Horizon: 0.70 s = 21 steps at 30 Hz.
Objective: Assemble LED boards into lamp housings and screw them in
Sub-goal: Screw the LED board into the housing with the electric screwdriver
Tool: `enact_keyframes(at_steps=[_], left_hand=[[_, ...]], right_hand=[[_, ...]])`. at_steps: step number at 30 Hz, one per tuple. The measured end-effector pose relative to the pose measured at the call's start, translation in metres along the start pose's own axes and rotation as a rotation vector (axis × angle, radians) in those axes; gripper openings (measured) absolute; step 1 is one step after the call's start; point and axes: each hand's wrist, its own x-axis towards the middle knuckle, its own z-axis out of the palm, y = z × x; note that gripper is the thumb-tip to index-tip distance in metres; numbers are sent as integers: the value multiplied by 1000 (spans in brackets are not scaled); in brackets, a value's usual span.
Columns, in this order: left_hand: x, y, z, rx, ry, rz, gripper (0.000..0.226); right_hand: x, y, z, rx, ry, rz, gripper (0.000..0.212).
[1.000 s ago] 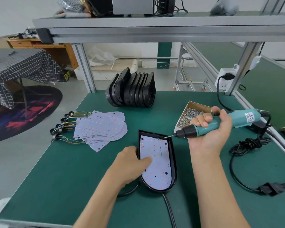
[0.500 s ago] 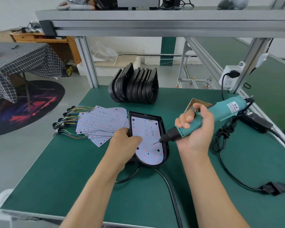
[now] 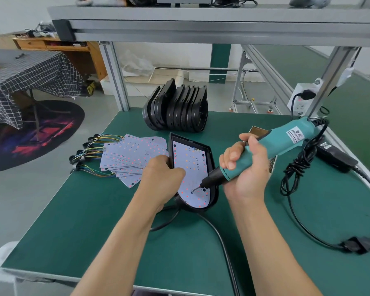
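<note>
A black lamp housing [image 3: 212, 165] lies in the middle of the green bench with a white LED board [image 3: 190, 165] seated inside it. My left hand [image 3: 160, 178] grips the housing's left rim, thumb over the board. My right hand [image 3: 246, 169] grips a teal electric screwdriver [image 3: 282, 139], tilted down to the left. Its bit tip touches the board near the rounded near end. A black cable leaves the housing toward me.
A fan of spare LED boards [image 3: 135, 154] with coloured wires lies to the left. Several black housings [image 3: 177, 110] stand stacked at the back. A cardboard screw box [image 3: 257, 131] sits behind my right hand. The screwdriver's cord and power supply [image 3: 335, 157] lie on the right.
My right hand has swung the screwdriver down and left until its bit meets the board. My left hand has shifted from the board's surface to the housing's left rim.
</note>
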Motion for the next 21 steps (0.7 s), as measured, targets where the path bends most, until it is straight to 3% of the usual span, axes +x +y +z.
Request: enact_keyframes(at_steps=[9,21], left_hand=[[4,-4,1,26,19,24,9],[2,-2,1,88,54,51,16]], right_hand=[[-1,1,1,-6,-14,-2,10],[-6,1,4,-63,-58,-53,7]])
